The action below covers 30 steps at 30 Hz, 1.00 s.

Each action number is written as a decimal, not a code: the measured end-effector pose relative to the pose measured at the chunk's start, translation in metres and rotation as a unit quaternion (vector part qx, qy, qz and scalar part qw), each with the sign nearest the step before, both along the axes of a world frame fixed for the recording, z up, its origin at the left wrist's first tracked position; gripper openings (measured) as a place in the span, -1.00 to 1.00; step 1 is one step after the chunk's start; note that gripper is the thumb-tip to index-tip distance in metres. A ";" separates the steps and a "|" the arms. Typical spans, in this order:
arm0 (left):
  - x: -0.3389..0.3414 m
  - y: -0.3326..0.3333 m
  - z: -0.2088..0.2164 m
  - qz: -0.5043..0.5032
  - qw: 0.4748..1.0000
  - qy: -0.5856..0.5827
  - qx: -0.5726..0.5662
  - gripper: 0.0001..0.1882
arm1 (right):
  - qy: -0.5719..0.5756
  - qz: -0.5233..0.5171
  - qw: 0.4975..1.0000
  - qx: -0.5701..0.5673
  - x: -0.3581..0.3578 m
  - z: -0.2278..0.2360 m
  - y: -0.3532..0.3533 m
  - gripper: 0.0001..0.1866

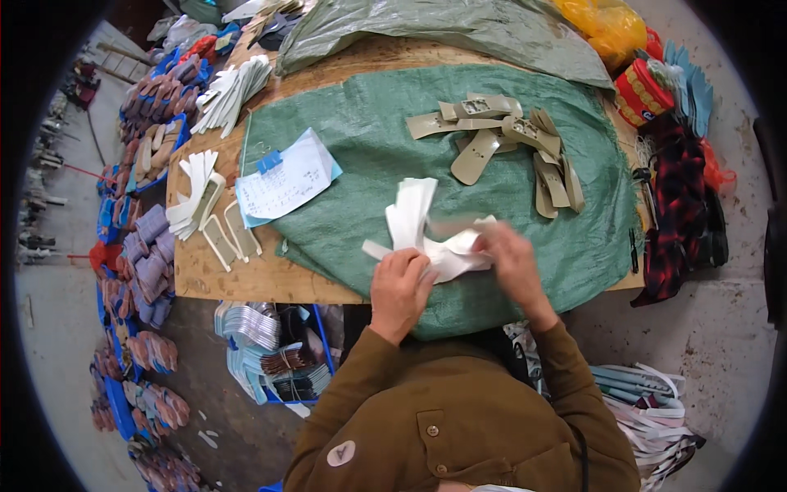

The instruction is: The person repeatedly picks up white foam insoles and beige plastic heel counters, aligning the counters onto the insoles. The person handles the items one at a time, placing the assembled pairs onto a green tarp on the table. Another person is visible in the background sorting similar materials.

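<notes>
Clipped papers left, yellow bag right

White strips — bent and splayed, blurred at right — bunch over the green sheet.

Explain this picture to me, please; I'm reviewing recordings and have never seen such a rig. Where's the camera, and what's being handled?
There is no machine here: a person works bare-handed. The single view comes from the left of two head-worn fisheye cameras looking down, so straight edges bend near the rim.

The left hand holds a bunch of white strips; the right hand is at its right end, too blurred to read its grip.

A green sheet covers much of the wooden table. On the sheet lie beige curved pieces and, toward the left, papers with a blue clip.
</notes>
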<state>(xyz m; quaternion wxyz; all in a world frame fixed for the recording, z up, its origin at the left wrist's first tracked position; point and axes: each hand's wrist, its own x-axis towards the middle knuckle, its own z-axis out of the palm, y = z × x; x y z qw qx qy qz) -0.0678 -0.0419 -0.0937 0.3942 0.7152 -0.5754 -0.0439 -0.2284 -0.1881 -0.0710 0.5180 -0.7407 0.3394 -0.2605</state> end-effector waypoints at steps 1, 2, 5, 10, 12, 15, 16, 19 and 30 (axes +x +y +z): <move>-0.003 -0.004 -0.003 0.015 1.000 -0.004 -0.004 -0.74 | -0.052 -0.044 0.998 0.020 -0.004 0.003 -0.011 -0.82; -0.002 -0.003 -0.005 0.013 1.000 0.003 -0.003 -0.76 | -0.104 -0.087 0.990 0.038 -0.010 0.008 -0.025 -0.79; 0.001 -0.004 -0.001 -0.003 1.000 -0.015 0.025 -0.72 | -0.144 -0.120 0.981 -0.039 -0.024 0.032 -0.037 -0.79; -0.026 -0.004 0.047 -0.123 0.918 0.378 0.015 -0.65 | 0.037 0.127 0.906 -0.402 -0.019 0.040 -0.002 -0.66; -0.030 -0.007 0.038 -0.080 0.789 0.604 0.082 -0.62 | 0.022 0.177 0.907 -0.381 -0.016 0.048 0.010 -0.60; -0.038 -0.020 0.046 -0.056 0.655 0.752 0.054 -0.62 | 0.008 0.131 0.935 -0.330 -0.027 0.050 -0.003 -0.54; -0.036 -0.022 0.053 -0.067 0.651 0.754 0.053 -0.63 | 0.010 0.086 0.938 -0.335 -0.042 0.046 -0.023 -0.53; -0.029 -0.019 0.051 -0.079 0.631 0.771 0.033 -0.65 | 0.069 -0.201 0.954 -0.213 -0.071 0.026 -0.102 -0.53; -0.025 -0.009 0.057 -0.026 0.558 0.829 -0.029 -0.63 | 0.219 -0.235 0.942 -0.096 -0.121 -0.024 -0.163 -0.53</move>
